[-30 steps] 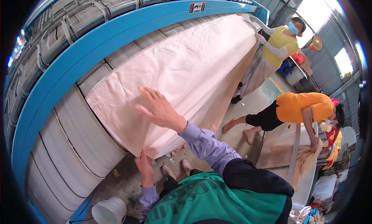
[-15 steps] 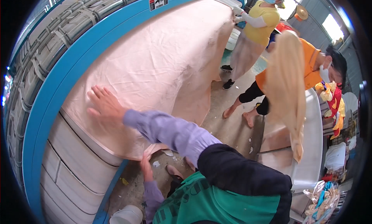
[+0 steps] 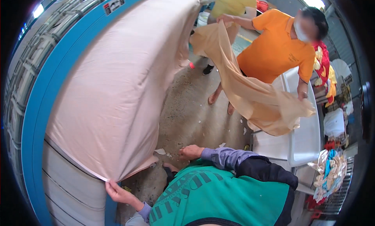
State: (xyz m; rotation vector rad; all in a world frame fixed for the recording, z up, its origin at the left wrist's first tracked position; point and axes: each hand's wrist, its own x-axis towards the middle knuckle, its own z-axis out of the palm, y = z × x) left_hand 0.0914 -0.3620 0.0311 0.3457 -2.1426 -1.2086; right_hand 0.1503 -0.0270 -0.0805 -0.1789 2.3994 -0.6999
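A large pale pink cloth lies over the feed side of a blue-framed machine, its right side hanging down toward the floor. At the cloth's near corner my left hand is closed, pinching the edge between thumb and fingers above the grey belts. My right hand hovers in front of my green apron, fingers curled in and apart from the cloth. I see nothing in it.
Across from me a person in an orange shirt holds a tan cloth spread between both hands. Behind, a person in yellow stands by the cloth's far end. A white tub and bundled fabrics stand at the right.
My right hand has left the cloth's surface and drawn back to my body. My left hand has moved left with the cloth's corner. The orange-shirted person has spread the tan cloth out.
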